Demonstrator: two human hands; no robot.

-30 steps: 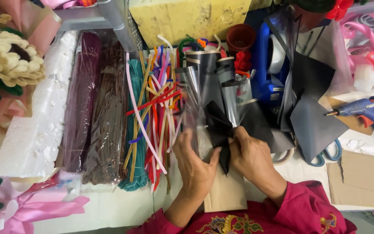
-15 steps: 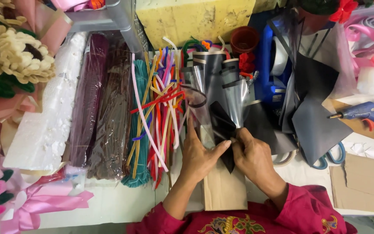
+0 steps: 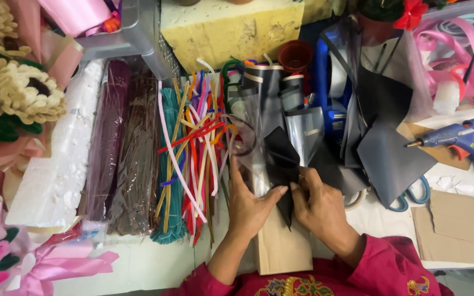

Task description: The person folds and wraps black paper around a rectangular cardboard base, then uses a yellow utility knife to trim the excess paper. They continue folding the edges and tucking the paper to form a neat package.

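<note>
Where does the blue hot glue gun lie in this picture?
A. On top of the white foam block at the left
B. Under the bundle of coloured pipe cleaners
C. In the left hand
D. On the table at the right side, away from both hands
D. The blue glue gun lies at the right on the table, apart from the left hand and the right hand, which both pinch the black wrapping sheet.

We are holding our left hand [image 3: 250,205] and right hand [image 3: 316,205] close together, near us at the centre. Both are pinching, thumbs nearly touching, forearms angling inward.
</note>
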